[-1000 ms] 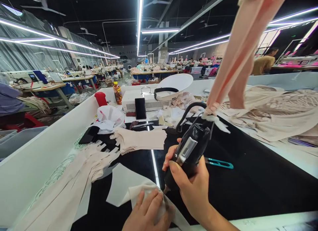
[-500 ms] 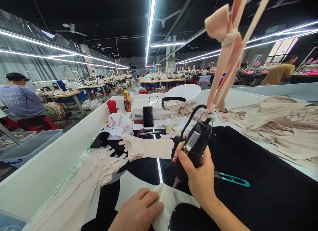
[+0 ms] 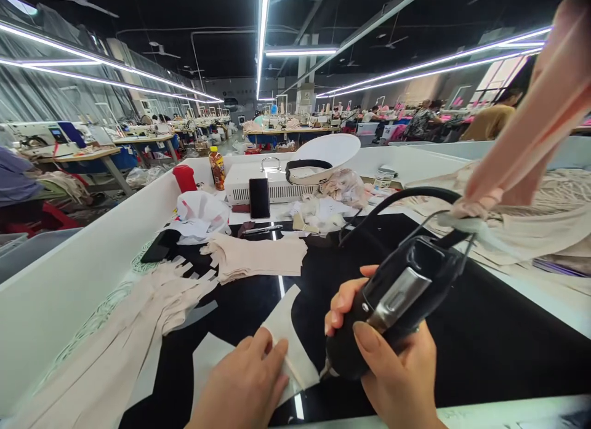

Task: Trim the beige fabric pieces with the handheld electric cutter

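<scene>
My right hand (image 3: pixel 392 355) is wrapped round a black corded handheld power tool (image 3: pixel 401 293) with a silver plate on its side. Pink fabric strips (image 3: pixel 517 133) tied to the tool's back end run upward. The tool is tilted, and its narrow tip meets or nearly meets the right corner of a pale fabric piece (image 3: pixel 292 315). My left hand (image 3: pixel 244 373) has its fingers closed on that piece, beside a narrow pale strip along it. Under the left hand, more pale material lies on the black tabletop (image 3: pixel 498 336).
Stacked pale fabric pieces (image 3: pixel 263 258) lie ahead, with long fabric lengths (image 3: pixel 115 330) to the left. Behind stand a phone (image 3: pixel 259 198), a white vented box (image 3: pixel 237 186), a visor (image 3: pixel 325 158) and a bottle (image 3: pixel 217 168). A white side wall (image 3: pixel 92 256) bounds the left.
The tool has come lower and closer, tilting more, with its tip at the fabric's corner. My left hand has shifted left, and the fabric under it lies turned. The teal thread snips have dropped from sight.
</scene>
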A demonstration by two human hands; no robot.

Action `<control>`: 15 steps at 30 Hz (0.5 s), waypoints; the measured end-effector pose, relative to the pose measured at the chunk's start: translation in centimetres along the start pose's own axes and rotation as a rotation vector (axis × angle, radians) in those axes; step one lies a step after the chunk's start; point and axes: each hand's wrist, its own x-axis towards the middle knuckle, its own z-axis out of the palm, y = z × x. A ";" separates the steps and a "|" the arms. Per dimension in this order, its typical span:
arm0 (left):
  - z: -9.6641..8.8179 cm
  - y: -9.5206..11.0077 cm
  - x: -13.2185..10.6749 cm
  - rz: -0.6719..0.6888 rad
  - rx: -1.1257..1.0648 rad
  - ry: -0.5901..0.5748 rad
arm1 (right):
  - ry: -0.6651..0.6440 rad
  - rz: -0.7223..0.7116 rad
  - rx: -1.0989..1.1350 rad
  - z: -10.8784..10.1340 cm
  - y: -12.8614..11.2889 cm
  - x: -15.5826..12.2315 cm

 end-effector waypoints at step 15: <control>2.0 -0.6 -0.8 0.140 0.216 0.337 | 0.134 0.036 0.015 1.8 0.2 -0.8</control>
